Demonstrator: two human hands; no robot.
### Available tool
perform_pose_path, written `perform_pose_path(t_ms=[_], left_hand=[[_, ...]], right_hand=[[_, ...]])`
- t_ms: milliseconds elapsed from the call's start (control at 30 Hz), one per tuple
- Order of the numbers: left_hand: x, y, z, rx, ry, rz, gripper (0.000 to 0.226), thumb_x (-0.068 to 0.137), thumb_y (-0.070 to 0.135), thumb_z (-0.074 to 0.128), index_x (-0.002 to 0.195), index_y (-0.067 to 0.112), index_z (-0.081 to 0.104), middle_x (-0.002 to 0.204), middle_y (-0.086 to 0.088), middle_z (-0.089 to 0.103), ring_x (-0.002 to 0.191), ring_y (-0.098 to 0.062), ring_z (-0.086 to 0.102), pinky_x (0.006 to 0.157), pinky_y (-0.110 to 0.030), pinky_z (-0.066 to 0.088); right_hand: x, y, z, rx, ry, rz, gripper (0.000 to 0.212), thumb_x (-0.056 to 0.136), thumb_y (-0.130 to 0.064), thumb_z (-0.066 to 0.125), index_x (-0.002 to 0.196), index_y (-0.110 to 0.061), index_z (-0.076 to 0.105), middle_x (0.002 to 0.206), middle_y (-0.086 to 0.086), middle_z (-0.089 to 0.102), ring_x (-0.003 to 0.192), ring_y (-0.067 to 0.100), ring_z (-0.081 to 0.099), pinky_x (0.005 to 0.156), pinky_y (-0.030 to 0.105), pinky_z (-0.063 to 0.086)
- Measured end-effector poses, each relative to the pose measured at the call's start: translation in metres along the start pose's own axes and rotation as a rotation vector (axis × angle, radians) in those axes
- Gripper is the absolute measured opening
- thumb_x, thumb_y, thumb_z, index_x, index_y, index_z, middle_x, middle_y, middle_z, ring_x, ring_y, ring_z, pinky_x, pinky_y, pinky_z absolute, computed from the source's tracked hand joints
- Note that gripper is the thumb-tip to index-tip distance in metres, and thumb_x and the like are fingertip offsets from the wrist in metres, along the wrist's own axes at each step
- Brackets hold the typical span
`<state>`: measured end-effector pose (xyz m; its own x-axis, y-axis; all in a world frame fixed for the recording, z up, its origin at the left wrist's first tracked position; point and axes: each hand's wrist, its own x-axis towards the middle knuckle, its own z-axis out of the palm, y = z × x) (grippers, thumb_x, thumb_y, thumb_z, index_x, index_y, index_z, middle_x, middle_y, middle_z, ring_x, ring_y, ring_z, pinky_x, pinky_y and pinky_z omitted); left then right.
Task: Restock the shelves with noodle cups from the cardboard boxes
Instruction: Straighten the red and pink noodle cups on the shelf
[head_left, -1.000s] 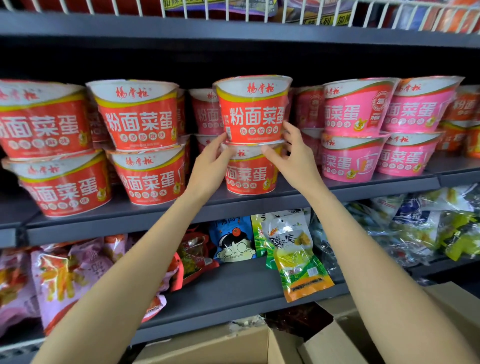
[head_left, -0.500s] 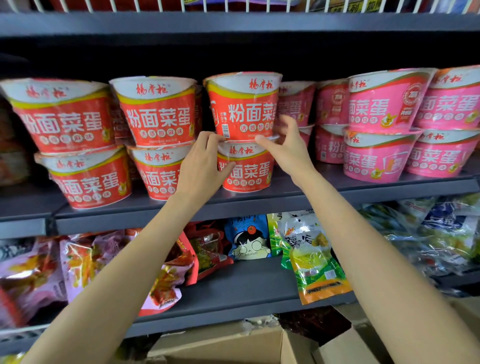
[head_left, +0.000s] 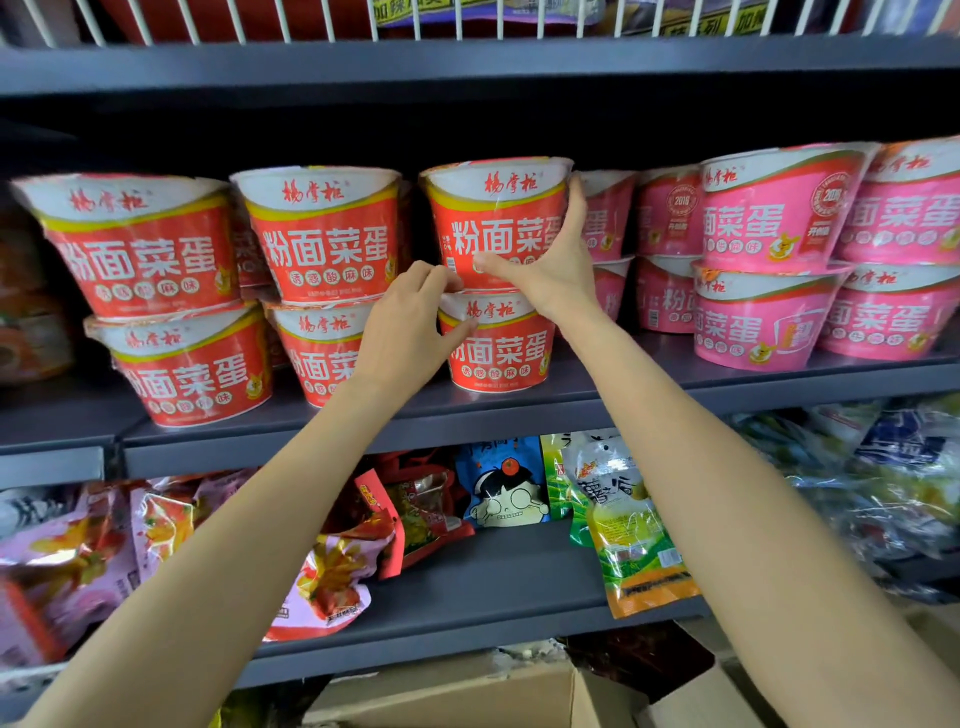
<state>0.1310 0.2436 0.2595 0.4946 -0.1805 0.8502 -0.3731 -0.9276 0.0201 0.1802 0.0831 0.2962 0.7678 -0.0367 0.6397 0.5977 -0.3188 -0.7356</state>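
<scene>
Both hands reach up to a stack of two red noodle cups on the grey shelf. The right hand grips the top red cup, with the thumb across the cup's lower front and the fingers wrapped up its right side. This cup sits directly on the bottom red cup, which stands at the front edge of the shelf. The left hand has its fingers curled at the seam between the two cups, its thumb touching the bottom cup's upper left edge; whether it truly holds either cup I cannot tell.

To the left stand more stacked red cups, and to the right stacked pink cups. The shelf below carries snack bags, one hanging over its front edge. At the bottom of the view the open flaps of a cardboard box show.
</scene>
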Motion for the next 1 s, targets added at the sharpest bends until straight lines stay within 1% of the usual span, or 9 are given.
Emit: perform_pose_path(t_ms=[100,267,433,500,567,633,733,900,1000], left_hand=[[0.001,-0.001,0.001,-0.007,-0.002,0.003,0.038,0.080,0.027,0.074,0.109,0.007,0.058,0.108,-0.007,0.059,0.099,-0.020,0.057,0.078,-0.021,0.041],[0.002,-0.002,0.003,-0.012,0.006,0.005,0.037,0.079,0.026,0.075,0.106,0.007,0.058,0.106,-0.007,0.059,0.098,-0.021,0.057,0.079,-0.022,0.040],[0.002,0.000,0.006,-0.039,0.016,0.007,0.036,0.079,0.027,0.074,0.104,0.008,0.058,0.105,-0.006,0.059,0.096,-0.019,0.054,0.079,-0.021,0.038],[0.001,0.001,0.006,-0.043,0.016,0.006,0.036,0.080,0.027,0.074,0.105,0.007,0.058,0.106,-0.006,0.059,0.096,-0.019,0.054,0.080,-0.021,0.038],[-0.001,0.001,0.007,-0.044,0.028,0.002,0.036,0.080,0.027,0.073,0.106,0.007,0.058,0.106,-0.007,0.058,0.096,-0.020,0.055,0.080,-0.021,0.039],[-0.004,0.004,0.009,-0.048,0.050,-0.010,0.035,0.082,0.027,0.072,0.107,0.007,0.057,0.107,-0.007,0.058,0.097,-0.021,0.055,0.082,-0.022,0.040],[-0.010,0.008,0.014,-0.061,0.076,-0.047,0.034,0.085,0.026,0.069,0.111,0.007,0.057,0.112,-0.009,0.057,0.103,-0.023,0.054,0.085,-0.023,0.039],[-0.011,0.011,0.016,-0.026,0.093,-0.080,0.034,0.084,0.028,0.070,0.111,0.010,0.058,0.113,-0.006,0.057,0.105,-0.024,0.054,0.078,-0.024,0.040],[-0.011,0.011,0.017,-0.003,0.099,-0.067,0.036,0.084,0.027,0.071,0.111,0.008,0.058,0.111,-0.008,0.057,0.102,-0.025,0.055,0.077,-0.025,0.041]], right_hand=[[0.000,0.003,0.000,-0.012,-0.007,-0.028,0.121,0.062,-0.048,0.083,0.150,-0.027,0.003,0.142,0.008,0.040,0.125,0.023,0.047,0.100,0.046,0.044],[-0.002,0.012,-0.013,0.086,-0.052,-0.036,0.113,0.067,-0.036,0.084,0.150,-0.025,0.008,0.146,0.002,0.038,0.128,0.017,0.044,0.102,0.040,0.043],[-0.005,0.015,-0.016,0.155,-0.094,-0.009,0.104,0.073,-0.030,0.081,0.149,-0.023,0.010,0.147,0.001,0.037,0.119,0.006,0.042,0.096,0.030,0.043],[-0.007,0.019,-0.018,0.189,-0.091,0.013,0.100,0.075,-0.031,0.079,0.150,-0.023,0.012,0.149,0.001,0.036,0.126,0.010,0.041,0.102,0.035,0.042],[-0.011,0.025,-0.020,0.183,-0.066,0.023,0.093,0.078,-0.034,0.077,0.149,-0.021,0.019,0.149,0.002,0.036,0.133,0.015,0.039,0.107,0.041,0.040],[-0.015,0.029,-0.019,0.150,-0.067,0.020,0.084,0.079,-0.037,0.074,0.146,-0.019,0.027,0.145,0.002,0.042,0.129,0.014,0.044,0.106,0.041,0.041],[-0.019,0.030,-0.017,0.151,-0.100,0.021,0.074,0.083,-0.036,0.071,0.143,-0.018,0.032,0.137,-0.001,0.051,0.112,0.005,0.050,0.098,0.032,0.044],[-0.018,0.036,-0.017,0.170,-0.086,0.010,0.069,0.085,-0.037,0.069,0.142,-0.019,0.035,0.135,-0.001,0.054,0.110,0.004,0.050,0.094,0.029,0.045],[-0.020,0.038,-0.014,0.174,-0.075,-0.011,0.068,0.087,-0.037,0.066,0.143,-0.019,0.033,0.135,0.000,0.053,0.109,0.003,0.051,0.091,0.026,0.045]])
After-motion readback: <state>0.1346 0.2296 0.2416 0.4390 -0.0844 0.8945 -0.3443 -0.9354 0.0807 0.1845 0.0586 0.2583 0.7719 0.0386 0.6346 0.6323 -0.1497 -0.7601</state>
